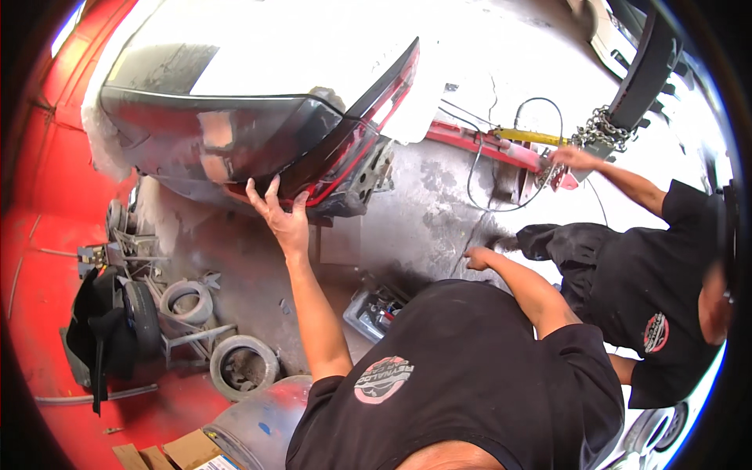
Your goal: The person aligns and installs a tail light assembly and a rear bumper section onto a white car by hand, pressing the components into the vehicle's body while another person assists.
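My left hand [282,219] has its fingers spread against the lower edge of a dark grey car body panel [164,125], beside the red-trimmed tail lamp [337,175]. Pale patches show on the panel. My right hand [479,259] hangs lower and to the right, away from the panel, fingers curled, with no held object visible. A clear plastic bin [368,313] of small items sits on the floor below it.
A co-worker in black [627,290] at right reaches to a red and yellow pulling rig [533,139] with chains [599,129] and hoses. Tires [244,352], metal frames and black plastic parts [94,329] lie at left by a red wall [39,258]. Cardboard [184,453] lies bottom left.
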{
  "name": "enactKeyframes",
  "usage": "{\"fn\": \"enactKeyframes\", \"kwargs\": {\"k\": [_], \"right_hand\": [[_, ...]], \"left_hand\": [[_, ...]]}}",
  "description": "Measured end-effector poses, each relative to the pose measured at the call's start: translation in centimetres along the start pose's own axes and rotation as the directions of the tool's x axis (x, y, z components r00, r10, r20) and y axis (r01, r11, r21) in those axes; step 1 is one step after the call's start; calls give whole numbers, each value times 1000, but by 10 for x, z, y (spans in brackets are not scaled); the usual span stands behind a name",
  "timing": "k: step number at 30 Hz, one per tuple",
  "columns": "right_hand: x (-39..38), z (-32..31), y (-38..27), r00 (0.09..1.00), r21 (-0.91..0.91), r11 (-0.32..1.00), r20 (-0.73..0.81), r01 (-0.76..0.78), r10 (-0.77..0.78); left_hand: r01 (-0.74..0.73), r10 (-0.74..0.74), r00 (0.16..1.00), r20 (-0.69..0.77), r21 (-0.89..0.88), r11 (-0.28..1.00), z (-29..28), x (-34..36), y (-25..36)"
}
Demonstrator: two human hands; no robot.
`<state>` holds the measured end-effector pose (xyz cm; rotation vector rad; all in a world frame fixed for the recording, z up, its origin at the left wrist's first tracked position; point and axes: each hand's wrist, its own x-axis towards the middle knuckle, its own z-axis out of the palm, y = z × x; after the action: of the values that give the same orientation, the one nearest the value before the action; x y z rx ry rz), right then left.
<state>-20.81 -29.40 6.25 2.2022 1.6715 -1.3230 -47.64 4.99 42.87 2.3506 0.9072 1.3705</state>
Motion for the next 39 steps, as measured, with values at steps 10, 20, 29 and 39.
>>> {"fn": "enactKeyframes", "kwargs": {"k": [10,20,29,39], "right_hand": [[-56,81,86,939,173,969,-265,-176,218],[-46,66,55,974,391,911,-117,-133,192],[-55,64,70,949,271,961,-282,-62,141],[-65,74,78,954,274,960,-268,-61,137]], "left_hand": [[-7,7,1000,-17,25,1000,0,-6,-5],[16,-16,1000,6,44,999,-5,-7,-4],[31,-32,999,18,36,999,-2,-4,0],[32,-31,999,-22,44,999,1,-8,-3]]}}
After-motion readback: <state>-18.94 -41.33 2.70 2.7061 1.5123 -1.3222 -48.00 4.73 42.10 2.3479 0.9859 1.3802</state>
